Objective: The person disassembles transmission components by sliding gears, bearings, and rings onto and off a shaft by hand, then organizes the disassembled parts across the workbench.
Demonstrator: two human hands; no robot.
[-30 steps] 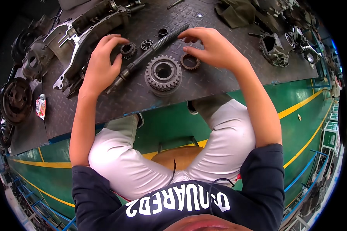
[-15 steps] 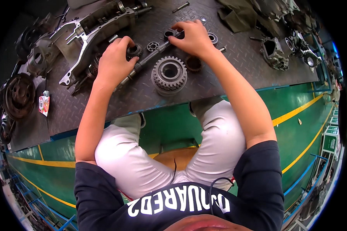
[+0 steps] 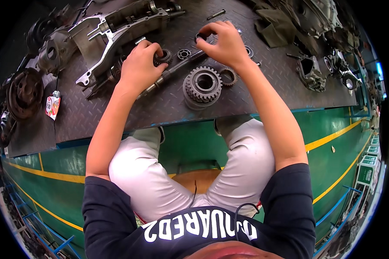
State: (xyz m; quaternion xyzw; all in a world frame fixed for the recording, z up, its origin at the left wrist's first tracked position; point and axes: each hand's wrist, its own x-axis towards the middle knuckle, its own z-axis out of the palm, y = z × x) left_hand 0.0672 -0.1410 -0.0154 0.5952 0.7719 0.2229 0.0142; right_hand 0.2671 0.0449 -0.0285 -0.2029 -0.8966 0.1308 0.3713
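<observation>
My left hand curls its thumb and fingers around a small toothed gear on the metal bench. Between the thumb and index finger of my right hand is a small dark ring. A long splined shaft lies slantwise between the hands; its far end passes under my right hand. Beside the shaft sits a ball bearing. Nearer to me stands a large double-toothed gear, with a thin toothed ring at its right. Another bearing is partly behind my right wrist.
An open gearbox housing takes up the back left, with a geared shaft beside it. A rusty round drum and a small packet are at far left. A bolt, a cloth and a small casting lie beyond.
The whole view has shifted slightly. My right hand has left the shaft's far end and closed its fingertips on the small dark ring. My left hand stays at the small gear.
</observation>
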